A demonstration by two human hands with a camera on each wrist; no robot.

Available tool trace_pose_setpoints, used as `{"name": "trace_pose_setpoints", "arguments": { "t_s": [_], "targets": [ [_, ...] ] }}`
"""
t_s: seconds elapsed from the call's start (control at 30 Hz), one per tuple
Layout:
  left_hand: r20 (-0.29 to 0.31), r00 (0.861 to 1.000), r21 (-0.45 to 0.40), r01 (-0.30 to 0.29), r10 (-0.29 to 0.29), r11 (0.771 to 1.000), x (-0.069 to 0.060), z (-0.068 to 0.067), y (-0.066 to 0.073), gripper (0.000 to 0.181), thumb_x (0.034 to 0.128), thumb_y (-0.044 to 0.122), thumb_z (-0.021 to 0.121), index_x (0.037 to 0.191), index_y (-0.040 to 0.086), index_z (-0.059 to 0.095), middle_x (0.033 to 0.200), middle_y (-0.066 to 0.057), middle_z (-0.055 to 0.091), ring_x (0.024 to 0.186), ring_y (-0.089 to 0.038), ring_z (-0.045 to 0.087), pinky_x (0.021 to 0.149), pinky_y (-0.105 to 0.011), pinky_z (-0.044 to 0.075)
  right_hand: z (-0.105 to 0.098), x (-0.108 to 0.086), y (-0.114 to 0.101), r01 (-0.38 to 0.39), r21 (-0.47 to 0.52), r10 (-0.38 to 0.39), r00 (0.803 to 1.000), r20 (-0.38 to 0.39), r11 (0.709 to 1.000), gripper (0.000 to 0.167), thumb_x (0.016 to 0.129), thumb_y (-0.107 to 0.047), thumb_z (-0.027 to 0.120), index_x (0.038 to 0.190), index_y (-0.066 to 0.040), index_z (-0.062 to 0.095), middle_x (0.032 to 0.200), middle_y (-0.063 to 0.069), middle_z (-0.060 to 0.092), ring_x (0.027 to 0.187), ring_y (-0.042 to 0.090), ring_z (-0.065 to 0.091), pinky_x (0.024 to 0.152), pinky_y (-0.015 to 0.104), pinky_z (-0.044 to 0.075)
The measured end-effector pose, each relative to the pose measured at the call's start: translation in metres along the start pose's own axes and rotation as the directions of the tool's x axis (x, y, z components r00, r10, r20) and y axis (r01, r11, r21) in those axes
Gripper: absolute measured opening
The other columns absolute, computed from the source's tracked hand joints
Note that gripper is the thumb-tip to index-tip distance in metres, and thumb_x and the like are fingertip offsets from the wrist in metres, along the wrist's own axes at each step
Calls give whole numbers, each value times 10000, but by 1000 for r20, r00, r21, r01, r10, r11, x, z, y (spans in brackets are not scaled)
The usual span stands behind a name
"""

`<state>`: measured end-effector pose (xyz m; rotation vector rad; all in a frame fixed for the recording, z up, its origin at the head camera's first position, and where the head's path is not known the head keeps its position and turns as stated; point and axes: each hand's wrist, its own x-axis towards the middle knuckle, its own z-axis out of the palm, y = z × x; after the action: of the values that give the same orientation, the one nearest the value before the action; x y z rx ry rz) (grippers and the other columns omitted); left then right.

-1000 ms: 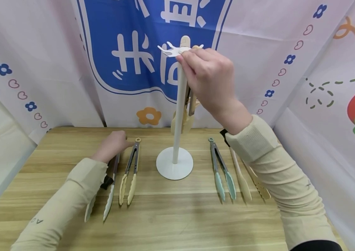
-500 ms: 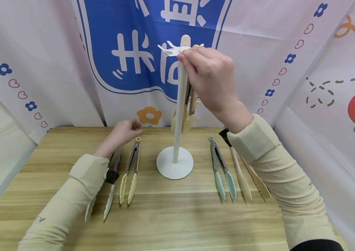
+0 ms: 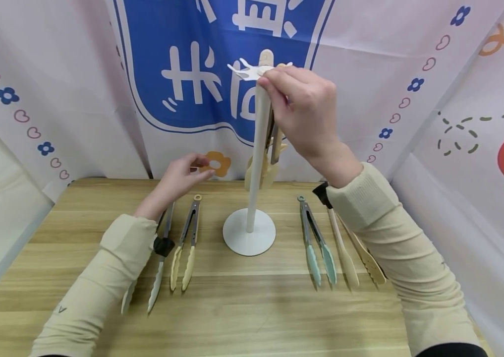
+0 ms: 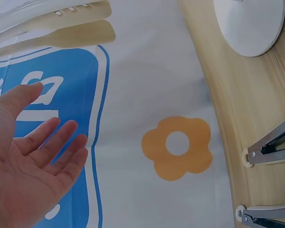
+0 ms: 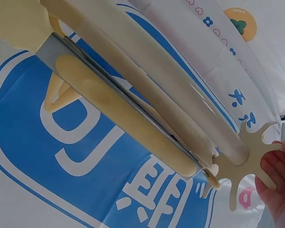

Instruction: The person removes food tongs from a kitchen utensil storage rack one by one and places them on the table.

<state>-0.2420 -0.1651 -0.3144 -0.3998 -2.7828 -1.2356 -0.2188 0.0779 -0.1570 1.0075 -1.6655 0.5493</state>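
Observation:
My right hand (image 3: 307, 106) pinches the white hooked top (image 3: 248, 72) of an upright stand with a white pole (image 3: 258, 144) and round base (image 3: 249, 232). In the right wrist view my fingers (image 5: 278, 166) grip one side of the star-shaped top (image 5: 249, 173), and a metal-and-cream utensil (image 5: 126, 116) hangs from it. My left hand (image 3: 179, 178) is in the air behind the yellow tongs (image 3: 188, 243), holding nothing; the left wrist view shows that hand (image 4: 38, 152) with fingers spread. Cream utensils (image 4: 80, 35) hang on the stand above it.
On the wooden table (image 3: 252, 307), white-tipped tongs (image 3: 155, 285) lie partly under my left wrist. Right of the stand lie teal-tipped tongs (image 3: 316, 243), a cream utensil (image 3: 345, 253) and a slotted tan one (image 3: 369, 263), partly hidden by my right arm. A printed cloth (image 3: 345, 64) hangs behind.
My left hand has left the white-tipped tongs, risen and moved right past the top of the yellow tongs, its fingers opening. My right hand stays on the stand's top.

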Motion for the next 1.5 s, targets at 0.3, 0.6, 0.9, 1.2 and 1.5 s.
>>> {"name": "trace_pose_setpoints", "arguments": {
  "t_s": [0.3,0.6,0.9,1.2,1.5],
  "targets": [
    [-29,1000,-2,-7,7,1000,1,-1,4,418,869,297,619,1146,-3,532,1155,-161,567,1112,-299,501,974,-410,400,0,-1,7,41,100,-38,999,-40,994,183,872,-91,609,795,51,694,752,136,680,668,249,642,794,238,511],
    [-63,996,-93,-68,62,993,4,2,13,458,867,266,627,1213,-7,500,1198,-149,548,1122,-273,496,988,-388,391,-2,-3,15,36,176,-31,999,-30,984,128,844,-61,638,826,44,708,788,126,691,556,172,556,612,169,465],
    [-51,992,-146,-119,113,982,5,8,25,444,861,178,637,1220,-33,483,1217,-166,528,1136,-287,484,994,-386,385,-2,-4,24,26,318,-15,999,-37,948,59,792,23,667,811,66,702,805,157,688,706,253,656,720,229,529],
    [-52,992,-148,-124,118,981,8,11,35,471,865,239,633,1246,8,478,1233,-135,528,1138,-247,488,1004,-338,377,-3,-1,26,-6,410,14,1000,-16,912,48,770,100,650,786,81,690,783,165,684,753,270,660,801,259,515],
    [-61,989,-169,-141,133,975,11,15,40,437,860,190,637,1223,-4,488,1211,-147,537,1115,-256,498,988,-343,391,-6,-4,23,-31,321,26,999,18,947,86,819,-8,645,842,46,708,843,154,690,792,245,658,787,244,514]
  ]
}}
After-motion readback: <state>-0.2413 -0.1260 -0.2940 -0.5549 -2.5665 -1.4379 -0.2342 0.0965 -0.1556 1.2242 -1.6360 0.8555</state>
